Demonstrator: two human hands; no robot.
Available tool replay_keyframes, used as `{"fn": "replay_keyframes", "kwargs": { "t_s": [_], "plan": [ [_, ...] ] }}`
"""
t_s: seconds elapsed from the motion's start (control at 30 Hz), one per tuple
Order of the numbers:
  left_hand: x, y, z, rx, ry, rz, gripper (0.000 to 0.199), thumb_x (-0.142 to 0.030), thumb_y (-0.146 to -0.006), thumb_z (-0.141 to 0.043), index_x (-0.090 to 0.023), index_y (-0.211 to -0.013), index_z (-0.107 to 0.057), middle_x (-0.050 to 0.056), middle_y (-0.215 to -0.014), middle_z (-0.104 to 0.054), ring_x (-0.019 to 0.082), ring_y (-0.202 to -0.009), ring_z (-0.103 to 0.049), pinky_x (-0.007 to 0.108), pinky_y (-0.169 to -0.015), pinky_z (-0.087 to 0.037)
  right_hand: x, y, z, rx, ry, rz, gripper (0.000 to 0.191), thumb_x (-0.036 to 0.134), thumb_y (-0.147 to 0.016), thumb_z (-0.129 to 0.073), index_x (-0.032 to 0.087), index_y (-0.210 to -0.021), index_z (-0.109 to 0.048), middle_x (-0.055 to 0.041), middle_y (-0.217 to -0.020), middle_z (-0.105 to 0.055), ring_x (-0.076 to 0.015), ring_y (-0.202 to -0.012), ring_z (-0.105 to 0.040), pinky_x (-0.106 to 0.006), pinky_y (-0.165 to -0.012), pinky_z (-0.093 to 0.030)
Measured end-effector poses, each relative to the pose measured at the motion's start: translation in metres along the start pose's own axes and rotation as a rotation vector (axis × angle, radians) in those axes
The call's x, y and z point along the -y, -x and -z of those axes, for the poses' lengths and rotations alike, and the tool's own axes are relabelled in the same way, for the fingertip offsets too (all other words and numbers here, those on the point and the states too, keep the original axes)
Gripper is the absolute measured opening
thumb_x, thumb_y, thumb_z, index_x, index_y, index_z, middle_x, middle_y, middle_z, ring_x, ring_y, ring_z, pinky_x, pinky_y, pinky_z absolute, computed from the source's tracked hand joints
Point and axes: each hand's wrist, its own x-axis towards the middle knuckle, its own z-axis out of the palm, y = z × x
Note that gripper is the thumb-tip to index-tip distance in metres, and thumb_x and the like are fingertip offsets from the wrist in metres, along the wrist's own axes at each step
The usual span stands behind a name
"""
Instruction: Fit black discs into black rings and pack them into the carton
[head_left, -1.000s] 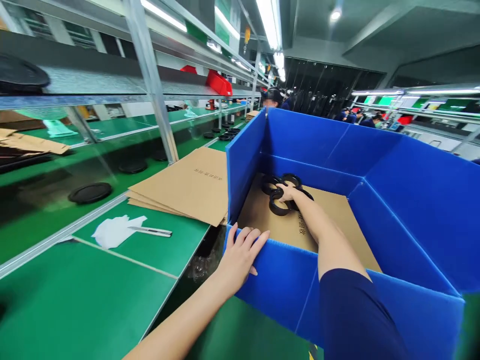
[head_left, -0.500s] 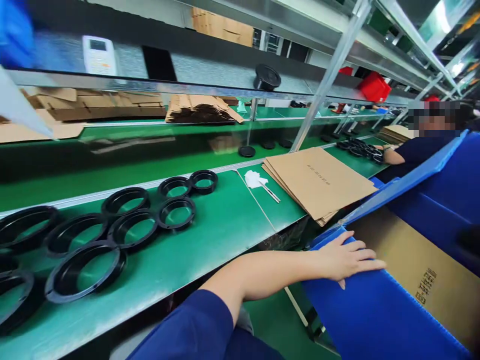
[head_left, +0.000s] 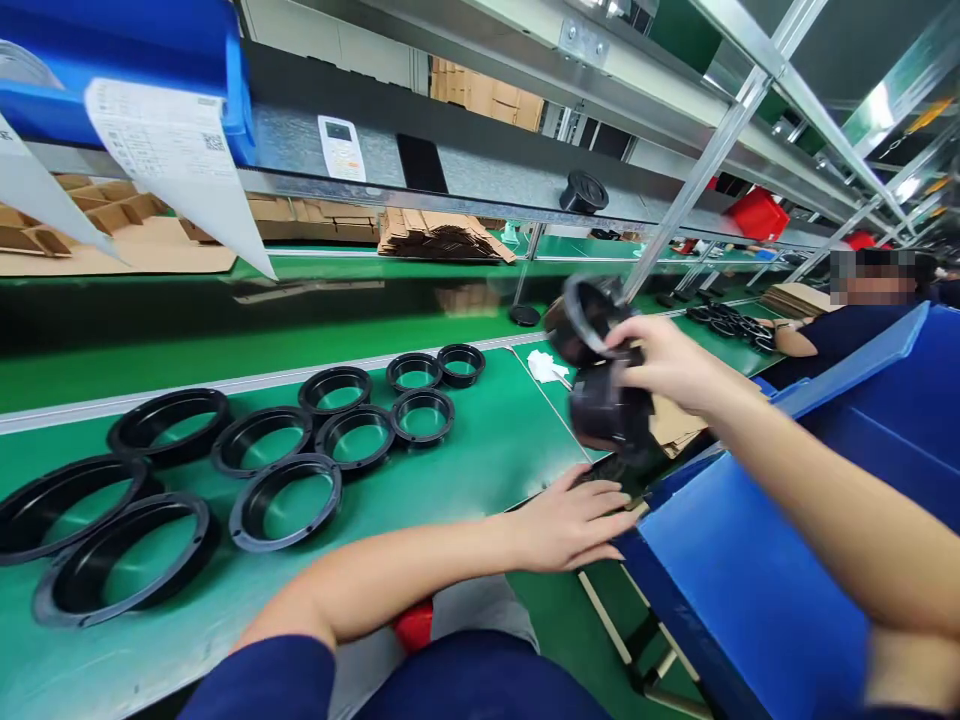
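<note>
My right hand (head_left: 664,365) grips several black rings (head_left: 611,405), held in a blurred cluster above the bench's front edge. Just below them my left hand (head_left: 574,520) lies palm down with its fingers spread, near the bench edge; whether it touches the dark part beside its fingertips is unclear. Further left, several black rings (head_left: 292,545) of different sizes lie flat on the green bench top (head_left: 487,450). Behind the held rings is brown cardboard, mostly hidden, and a crumpled white tissue (head_left: 546,367) lies to their left.
A blue bin (head_left: 757,570) stands at the right, below my right forearm. The shelf above the bench carries a white device (head_left: 341,150), a dark phone-like slab (head_left: 421,163) and a black round part (head_left: 583,192). Another person sits at the far right.
My left hand has left the blue bin's rim and moved left to the bench edge. My right hand has come into view gripping black rings. The camera view has shifted.
</note>
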Motion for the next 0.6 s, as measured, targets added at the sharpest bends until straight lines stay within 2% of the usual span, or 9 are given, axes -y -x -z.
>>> {"fn": "replay_keyframes", "kwargs": {
  "t_s": [0.1, 0.2, 0.27, 0.37, 0.43, 0.5, 0.6],
  "plan": [
    [0.0, 0.074, 0.025, 0.085, -0.048, 0.152, 0.03, -0.022, -0.102, -0.049, -0.013, -0.13, -0.056, 0.019, -0.132, -0.062, 0.03, -0.128, -0.056, 0.054, -0.111, -0.04, 0.04, -0.026, -0.07, 0.302, 0.073, -0.309, 0.044, 0.02, -0.065, -0.09, 0.022, -0.104, -0.07, -0.0037, -0.108, -0.055, -0.0203, -0.093, -0.059, -0.031, -0.088, -0.05],
    [-0.005, 0.146, 0.053, 0.055, -0.121, 0.341, 0.025, -0.015, -0.101, -0.045, -0.014, -0.121, -0.06, 0.018, -0.128, -0.064, 0.029, -0.117, -0.062, 0.049, -0.102, -0.051, 0.054, -0.041, -0.132, 0.35, 0.093, -0.506, 0.05, 0.02, -0.062, -0.091, 0.02, -0.107, -0.069, -0.0085, -0.117, -0.049, -0.018, -0.081, -0.06, -0.031, -0.077, -0.052],
    [-0.011, 0.188, 0.069, 0.019, -0.165, 0.442, 0.024, -0.016, -0.102, -0.044, -0.015, -0.117, -0.061, 0.017, -0.127, -0.065, 0.027, -0.113, -0.064, 0.045, -0.097, -0.055, 0.053, -0.045, -0.159, 0.37, 0.093, -0.582, 0.053, 0.021, -0.064, -0.09, 0.02, -0.112, -0.068, -0.0107, -0.123, -0.045, -0.0165, -0.078, -0.061, -0.031, -0.074, -0.053],
    [-0.022, 0.237, 0.084, -0.027, -0.221, 0.541, 0.023, -0.02, -0.103, -0.045, -0.017, -0.118, -0.062, 0.015, -0.124, -0.067, 0.026, -0.109, -0.067, 0.041, -0.093, -0.059, 0.051, -0.048, -0.18, 0.41, 0.076, -0.634, 0.059, 0.027, -0.067, -0.092, 0.022, -0.119, -0.065, -0.0124, -0.131, -0.042, -0.0175, -0.083, -0.063, -0.031, -0.075, -0.055],
    [-0.028, 0.259, 0.089, -0.058, -0.245, 0.55, 0.024, -0.022, -0.103, -0.046, -0.018, -0.119, -0.063, 0.013, -0.124, -0.068, 0.025, -0.109, -0.068, 0.039, -0.094, -0.06, 0.05, -0.052, -0.185, 0.455, 0.05, -0.65, 0.066, 0.034, -0.064, -0.095, 0.022, -0.122, -0.065, -0.0143, -0.136, -0.041, -0.0196, -0.086, -0.064, -0.032, -0.073, -0.057],
    [-0.031, 0.272, 0.09, -0.075, -0.254, 0.542, 0.023, -0.024, -0.104, -0.047, -0.02, -0.119, -0.064, 0.011, -0.126, -0.068, 0.024, -0.112, -0.068, 0.039, -0.098, -0.059, 0.045, -0.062, -0.184, 0.513, 0.008, -0.671, 0.078, 0.043, -0.057, -0.099, 0.023, -0.124, -0.065, -0.0161, -0.137, -0.044, -0.0216, -0.084, -0.066, -0.035, -0.067, -0.059],
    [-0.029, 0.281, 0.09, -0.091, -0.254, 0.554, 0.024, -0.027, -0.104, -0.049, -0.021, -0.121, -0.064, 0.01, -0.127, -0.069, 0.022, -0.114, -0.068, 0.036, -0.103, -0.057, 0.029, -0.093, -0.174, 0.559, -0.07, -0.707, 0.087, 0.053, -0.053, -0.1, 0.022, -0.127, -0.065, -0.0136, -0.118, -0.06, -0.0229, -0.075, -0.068, -0.037, -0.061, -0.061]
  ]
}}
